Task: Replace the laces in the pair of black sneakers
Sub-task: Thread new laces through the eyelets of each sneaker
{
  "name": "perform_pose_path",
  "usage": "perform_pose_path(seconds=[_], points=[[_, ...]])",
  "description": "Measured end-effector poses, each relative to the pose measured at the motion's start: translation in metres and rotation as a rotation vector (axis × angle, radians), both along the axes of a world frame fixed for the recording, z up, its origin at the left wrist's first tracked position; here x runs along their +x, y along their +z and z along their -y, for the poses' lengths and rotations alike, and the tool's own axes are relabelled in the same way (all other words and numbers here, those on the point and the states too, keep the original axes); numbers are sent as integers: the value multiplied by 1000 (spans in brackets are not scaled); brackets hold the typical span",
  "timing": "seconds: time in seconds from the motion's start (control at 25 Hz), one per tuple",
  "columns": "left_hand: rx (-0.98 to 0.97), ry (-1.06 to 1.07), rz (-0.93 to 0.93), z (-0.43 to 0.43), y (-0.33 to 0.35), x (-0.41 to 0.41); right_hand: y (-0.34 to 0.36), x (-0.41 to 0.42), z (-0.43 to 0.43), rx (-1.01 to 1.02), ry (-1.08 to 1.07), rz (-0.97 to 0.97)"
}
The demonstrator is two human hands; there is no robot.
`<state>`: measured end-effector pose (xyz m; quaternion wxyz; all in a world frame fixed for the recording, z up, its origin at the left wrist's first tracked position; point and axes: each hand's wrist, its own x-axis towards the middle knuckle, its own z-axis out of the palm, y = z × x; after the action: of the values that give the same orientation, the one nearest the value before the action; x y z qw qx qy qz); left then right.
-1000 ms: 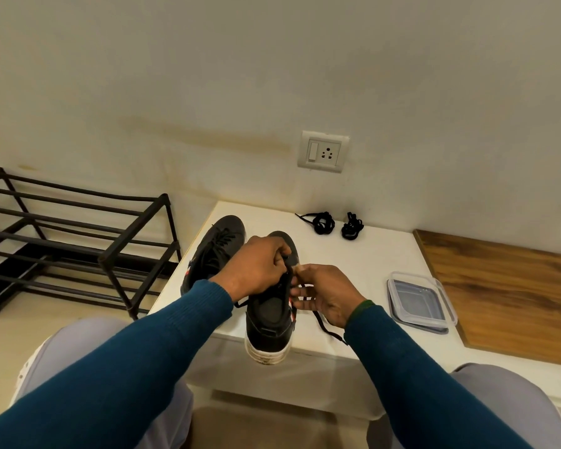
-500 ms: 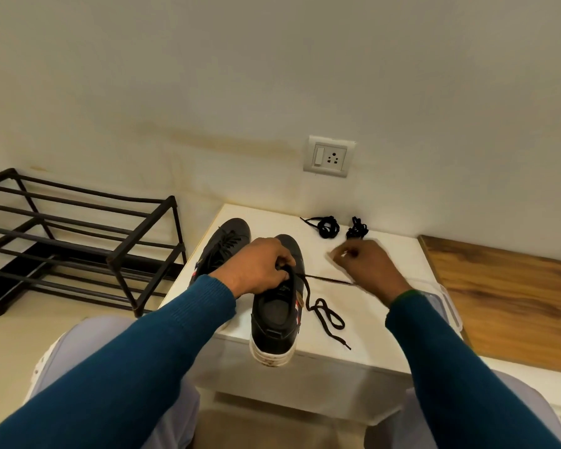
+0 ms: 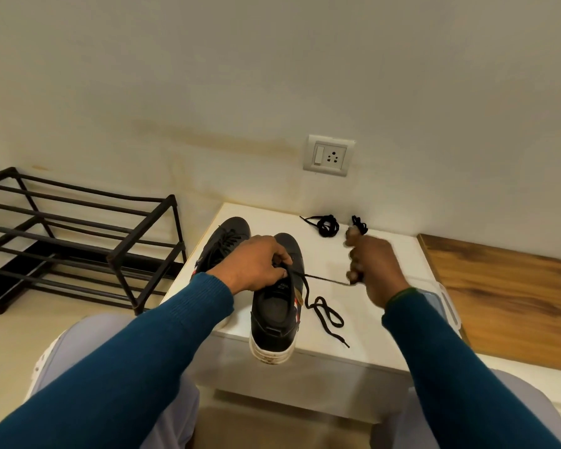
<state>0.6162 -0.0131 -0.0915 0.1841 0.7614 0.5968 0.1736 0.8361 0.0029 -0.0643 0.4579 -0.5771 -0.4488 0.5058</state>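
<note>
While the lace is drawn out of the eyelets, the left hand [image 3: 256,267] grips the black low-top sneaker with a white sole [image 3: 272,322] at its tongue, fingers curled, apparently to steady it.

- Right hand [image 3: 371,270]: blurred, right of that sneaker, fingers curled, pinching the old black cord lace [image 3: 324,311]. One strand is taut, and the slack lies looped just right of the sneaker on the white table [image 3: 363,354].
- Second black sneaker [image 3: 224,241]: just left.
- Coiled black spare laces [image 3: 327,223]: beyond, to the right.
- Change: a second ago the right hand was at the sneaker. It is now apart from it, with the lace lengthened.
</note>
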Motion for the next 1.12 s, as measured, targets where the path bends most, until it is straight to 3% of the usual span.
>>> perform_pose_path(seconds=[0.08, 0.12, 0.16, 0.2, 0.32, 0.4, 0.52, 0.68, 0.84, 1.12], points=[[-1, 0, 6, 1, 0, 0, -22, -10, 9, 58, 371, 701], [1, 1, 3, 1, 0, 0, -30, -16, 11, 117, 549, 856], [2, 3, -7, 1, 1, -1, -31, -22, 12, 165, 622, 843], [2, 6, -18, 2, 2, -1, -25, -26, 14, 198, 596, 678], [-3, 9, -20, 2, 4, -2, 2, -15, 9, 199, 249, -82], [-9, 6, 6, 4, 4, -2, 9, -6, 8, 104, 141, -245], [-13, 4, 25, 4, 2, -1, 0, -8, 18, -169, 197, -111], [-9, 6, 26, 3, 1, -1, -41, -25, 33, -447, 537, 477], [-10, 6, 24, 3, 0, 0, -81, -34, 23, -274, 387, 948], [-3, 13, 32, 2, -1, 2, -90, -14, -5, -159, 88, 737]])
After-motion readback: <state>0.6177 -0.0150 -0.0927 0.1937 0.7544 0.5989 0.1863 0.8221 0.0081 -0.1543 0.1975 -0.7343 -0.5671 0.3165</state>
